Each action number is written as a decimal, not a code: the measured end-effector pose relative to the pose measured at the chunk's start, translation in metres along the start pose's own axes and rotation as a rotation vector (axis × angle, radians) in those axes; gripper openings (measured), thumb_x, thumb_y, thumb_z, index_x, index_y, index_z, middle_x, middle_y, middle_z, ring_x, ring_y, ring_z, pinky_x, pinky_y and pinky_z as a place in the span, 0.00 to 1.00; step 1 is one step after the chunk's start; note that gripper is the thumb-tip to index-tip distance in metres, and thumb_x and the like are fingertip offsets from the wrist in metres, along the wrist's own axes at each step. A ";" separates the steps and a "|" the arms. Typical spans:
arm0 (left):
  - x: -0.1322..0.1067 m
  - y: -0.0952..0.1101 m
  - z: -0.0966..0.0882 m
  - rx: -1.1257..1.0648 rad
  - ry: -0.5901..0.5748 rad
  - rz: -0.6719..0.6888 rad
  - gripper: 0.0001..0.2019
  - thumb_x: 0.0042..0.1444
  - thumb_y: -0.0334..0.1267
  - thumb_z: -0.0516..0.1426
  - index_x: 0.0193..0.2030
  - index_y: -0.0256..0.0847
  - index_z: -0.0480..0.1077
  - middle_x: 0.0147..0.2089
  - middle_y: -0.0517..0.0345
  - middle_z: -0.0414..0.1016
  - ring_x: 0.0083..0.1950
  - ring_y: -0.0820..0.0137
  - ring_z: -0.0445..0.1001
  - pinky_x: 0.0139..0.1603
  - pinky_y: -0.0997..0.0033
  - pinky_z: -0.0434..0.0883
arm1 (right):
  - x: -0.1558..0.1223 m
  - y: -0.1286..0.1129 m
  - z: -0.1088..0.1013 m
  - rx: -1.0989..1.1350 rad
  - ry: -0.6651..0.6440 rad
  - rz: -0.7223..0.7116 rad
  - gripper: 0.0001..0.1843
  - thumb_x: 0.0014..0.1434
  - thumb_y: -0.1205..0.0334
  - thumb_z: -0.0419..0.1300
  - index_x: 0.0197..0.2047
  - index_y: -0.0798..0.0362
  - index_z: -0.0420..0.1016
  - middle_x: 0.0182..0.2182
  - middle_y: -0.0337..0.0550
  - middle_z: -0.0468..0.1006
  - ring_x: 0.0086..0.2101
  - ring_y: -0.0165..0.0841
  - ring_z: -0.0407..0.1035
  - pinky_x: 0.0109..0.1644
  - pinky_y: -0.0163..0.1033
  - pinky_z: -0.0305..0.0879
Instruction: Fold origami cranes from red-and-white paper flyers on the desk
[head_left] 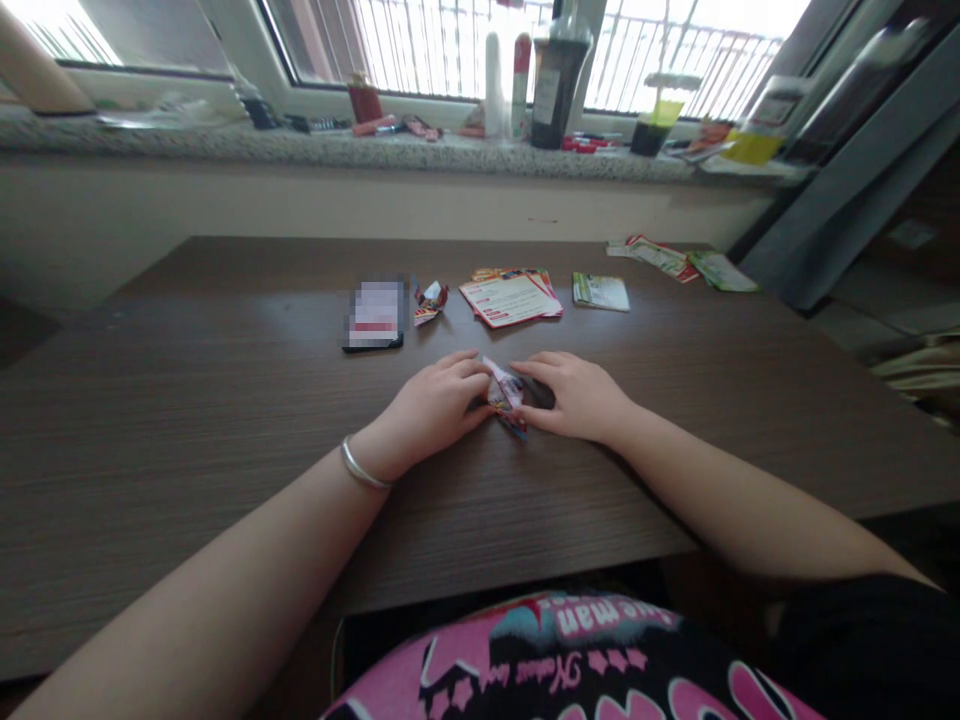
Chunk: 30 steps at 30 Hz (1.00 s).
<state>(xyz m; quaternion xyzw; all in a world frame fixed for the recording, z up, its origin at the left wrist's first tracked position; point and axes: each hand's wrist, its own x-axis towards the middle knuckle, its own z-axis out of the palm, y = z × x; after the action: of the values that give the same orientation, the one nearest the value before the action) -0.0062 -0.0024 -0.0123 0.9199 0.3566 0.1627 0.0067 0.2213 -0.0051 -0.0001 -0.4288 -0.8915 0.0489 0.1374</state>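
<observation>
— Gripping from both sides, we're holding the creased paper between our left hand and our right hand.

— How are we holding it, exactly?

— On the left, our thumb and fingers are bunching at its edge. On the right, our thumb is pressing the near corner while our fingertips are touching farther up, so both hands are clamping it. How hard we're squeezing, we can't tell.

— And where is it sitting?

— Right in front of us, on or just above the brown table; we're not making out which.

— How far along are we getting?

— Partway, we're guessing. It's already showing folds and slanting edges, so some folding is probably done. A pointed end is sticking out toward us, though, and nothing is looking pressed flat, so this piece is likely wanting more work.

— Are we seeing anything finished?

— Perhaps. A folded wrapper is lying beyond our left hand, just beside a phone-like slab whose face is blurred. We're reading that piece as worked already, without being certain.

— And the rest?

— Beyond the paper, a stack of printed cards is lying flat, with a smaller stack to its right and some loose printed slips near the far right corner. We aren't touching any of those.
</observation>
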 end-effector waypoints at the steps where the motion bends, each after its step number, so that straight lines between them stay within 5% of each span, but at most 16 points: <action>1: 0.000 -0.001 0.001 -0.029 -0.007 -0.003 0.09 0.59 0.40 0.57 0.43 0.38 0.73 0.55 0.47 0.74 0.63 0.56 0.66 0.63 0.53 0.66 | 0.000 0.001 0.000 0.033 -0.007 -0.019 0.30 0.58 0.42 0.58 0.58 0.50 0.71 0.52 0.49 0.75 0.49 0.42 0.70 0.51 0.45 0.66; 6: 0.000 -0.001 0.004 -0.077 -0.013 -0.002 0.09 0.60 0.39 0.56 0.44 0.38 0.71 0.63 0.45 0.68 0.67 0.58 0.62 0.65 0.53 0.64 | 0.000 0.000 0.000 0.063 -0.063 -0.128 0.25 0.55 0.44 0.62 0.52 0.49 0.76 0.53 0.45 0.75 0.50 0.42 0.69 0.54 0.46 0.64; 14: 0.000 -0.004 0.003 -0.036 -0.044 0.066 0.09 0.61 0.37 0.56 0.45 0.36 0.69 0.61 0.47 0.70 0.71 0.55 0.54 0.67 0.52 0.62 | -0.002 -0.002 -0.001 -0.018 -0.111 -0.162 0.25 0.54 0.46 0.63 0.51 0.51 0.76 0.52 0.46 0.76 0.51 0.43 0.68 0.53 0.48 0.65; 20: 0.002 0.002 0.000 -0.008 -0.089 0.035 0.11 0.62 0.36 0.53 0.49 0.35 0.68 0.56 0.43 0.72 0.62 0.58 0.67 0.63 0.56 0.66 | 0.000 0.006 -0.004 -0.116 -0.120 -0.235 0.16 0.63 0.57 0.55 0.49 0.51 0.78 0.52 0.45 0.77 0.51 0.42 0.67 0.54 0.46 0.64; 26: 0.000 0.001 -0.004 -0.026 -0.136 0.008 0.12 0.64 0.37 0.52 0.50 0.38 0.70 0.49 0.47 0.73 0.51 0.62 0.72 0.54 0.61 0.71 | 0.001 0.013 -0.005 -0.208 -0.103 -0.196 0.26 0.62 0.44 0.55 0.56 0.51 0.75 0.55 0.49 0.75 0.52 0.45 0.66 0.54 0.50 0.64; 30: 0.001 0.000 -0.006 -0.023 -0.135 0.023 0.12 0.64 0.36 0.51 0.48 0.40 0.74 0.46 0.49 0.74 0.49 0.63 0.73 0.53 0.61 0.70 | 0.002 0.016 0.002 -0.253 -0.048 -0.214 0.23 0.64 0.50 0.54 0.57 0.53 0.74 0.56 0.50 0.73 0.53 0.44 0.65 0.53 0.48 0.64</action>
<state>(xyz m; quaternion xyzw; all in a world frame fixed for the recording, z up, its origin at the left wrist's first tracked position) -0.0075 -0.0026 -0.0064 0.9328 0.3427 0.1045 0.0392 0.2313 0.0067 -0.0053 -0.3441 -0.9342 -0.0683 0.0653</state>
